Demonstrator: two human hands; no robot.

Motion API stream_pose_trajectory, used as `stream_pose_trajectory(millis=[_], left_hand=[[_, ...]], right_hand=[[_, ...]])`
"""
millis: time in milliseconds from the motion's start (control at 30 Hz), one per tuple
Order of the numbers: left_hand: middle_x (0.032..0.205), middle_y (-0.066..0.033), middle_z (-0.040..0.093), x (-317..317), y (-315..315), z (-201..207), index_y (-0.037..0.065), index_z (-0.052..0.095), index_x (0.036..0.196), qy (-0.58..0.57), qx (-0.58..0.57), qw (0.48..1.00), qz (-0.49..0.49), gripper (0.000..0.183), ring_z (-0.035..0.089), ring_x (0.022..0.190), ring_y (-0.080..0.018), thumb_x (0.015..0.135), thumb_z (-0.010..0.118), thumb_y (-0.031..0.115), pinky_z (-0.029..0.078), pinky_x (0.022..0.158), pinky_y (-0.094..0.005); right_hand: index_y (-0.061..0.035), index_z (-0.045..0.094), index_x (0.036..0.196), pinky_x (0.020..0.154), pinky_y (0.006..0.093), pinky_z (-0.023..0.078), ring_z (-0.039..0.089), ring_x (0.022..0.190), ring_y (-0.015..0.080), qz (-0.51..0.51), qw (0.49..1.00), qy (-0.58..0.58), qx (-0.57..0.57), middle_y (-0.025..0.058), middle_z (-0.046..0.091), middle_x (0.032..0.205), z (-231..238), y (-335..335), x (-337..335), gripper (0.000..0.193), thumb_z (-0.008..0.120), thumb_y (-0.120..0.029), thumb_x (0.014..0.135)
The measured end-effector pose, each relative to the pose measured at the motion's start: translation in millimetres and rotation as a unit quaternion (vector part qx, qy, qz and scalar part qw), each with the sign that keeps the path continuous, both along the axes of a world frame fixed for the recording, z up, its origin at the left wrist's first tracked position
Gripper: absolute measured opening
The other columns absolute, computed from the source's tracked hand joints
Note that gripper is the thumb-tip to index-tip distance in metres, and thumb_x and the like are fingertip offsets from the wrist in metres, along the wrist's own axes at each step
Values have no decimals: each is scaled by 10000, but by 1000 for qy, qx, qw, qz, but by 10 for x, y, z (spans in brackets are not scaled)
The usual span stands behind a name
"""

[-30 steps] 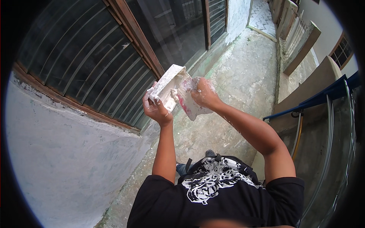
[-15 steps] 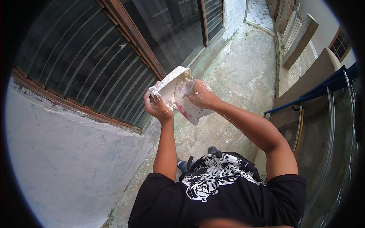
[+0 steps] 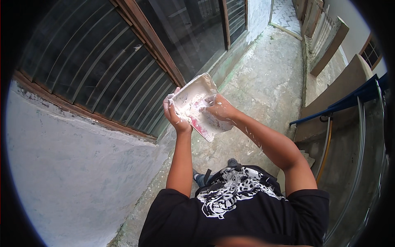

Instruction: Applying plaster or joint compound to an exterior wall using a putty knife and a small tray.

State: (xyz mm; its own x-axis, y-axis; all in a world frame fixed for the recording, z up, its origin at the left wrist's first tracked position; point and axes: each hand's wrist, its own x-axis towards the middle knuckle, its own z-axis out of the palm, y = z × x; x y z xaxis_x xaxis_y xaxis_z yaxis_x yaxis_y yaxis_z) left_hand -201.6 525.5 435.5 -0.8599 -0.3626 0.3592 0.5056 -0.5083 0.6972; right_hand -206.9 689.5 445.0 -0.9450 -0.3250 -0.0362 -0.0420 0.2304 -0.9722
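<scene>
Out in front of me, a white open container (image 3: 204,85) is tilted so that its inside shows. White paste (image 3: 190,110) coats its walls, with pink-red stains along the lower part. My left hand (image 3: 177,113) grips the container's left side, fingers curled round the edge and smeared with paste. My right hand (image 3: 222,108) reaches over the opening from the right, its fingers closed down by the paste. Whatever those fingers hold is hidden. Flecks of white paste cling to my right hand and forearm.
A louvred glass window (image 3: 98,61) with a brown wooden frame and a grey plastered wall (image 3: 78,164) run along my left. Concrete floor (image 3: 263,78) stretches ahead. On the right stand a low wall (image 3: 329,99), a blue bar (image 3: 329,112) and metal poles (image 3: 357,152).
The container has tipped, so more of its inside faces me now. My right hand has shifted slightly right and down, still over the container. The left hand keeps its grip.
</scene>
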Motion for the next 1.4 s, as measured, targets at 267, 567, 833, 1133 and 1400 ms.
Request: stream_pose_trajectory(millis=[267,567,833,1133,1400], left_hand=[[1296,-237,477,-10,-62,-153,20,449,1181,-22,19,999,-31,417,499,1175,-363,920,414,344,408,1020,-487],[1244,-164,529,17,-216,-372,-6,501,1214,-124,136,982,-37,514,541,1122,-307,944,395,418,436,966,-403],[1225,-135,500,97,-433,-166,25,408,1233,-166,97,981,37,429,543,1129,-276,949,457,342,460,964,-421],[1221,-143,516,195,-405,116,11,406,1242,-173,124,977,21,441,555,1123,-286,960,452,347,469,960,-433],[1278,-151,457,344,-81,500,11,352,1299,-133,70,987,53,476,507,1174,-275,963,437,336,438,992,-406]], right_hand=[[60,633,991,678,300,482,601,757,143,20,984,-122,-129,93,654,866,-302,-53,-8,219,644,-70,815],[52,592,1097,736,291,498,616,815,156,-8,964,-194,-184,102,652,947,132,73,215,297,651,-88,841],[11,548,1167,784,316,486,621,895,190,-108,983,-108,-105,128,642,988,164,516,288,362,636,-135,849],[30,455,1199,872,334,471,600,997,212,-210,961,118,-139,150,599,1085,-95,486,271,371,555,9,842],[13,527,972,634,421,483,625,750,376,-336,874,349,-32,213,607,816,-115,41,144,162,569,1,816]])
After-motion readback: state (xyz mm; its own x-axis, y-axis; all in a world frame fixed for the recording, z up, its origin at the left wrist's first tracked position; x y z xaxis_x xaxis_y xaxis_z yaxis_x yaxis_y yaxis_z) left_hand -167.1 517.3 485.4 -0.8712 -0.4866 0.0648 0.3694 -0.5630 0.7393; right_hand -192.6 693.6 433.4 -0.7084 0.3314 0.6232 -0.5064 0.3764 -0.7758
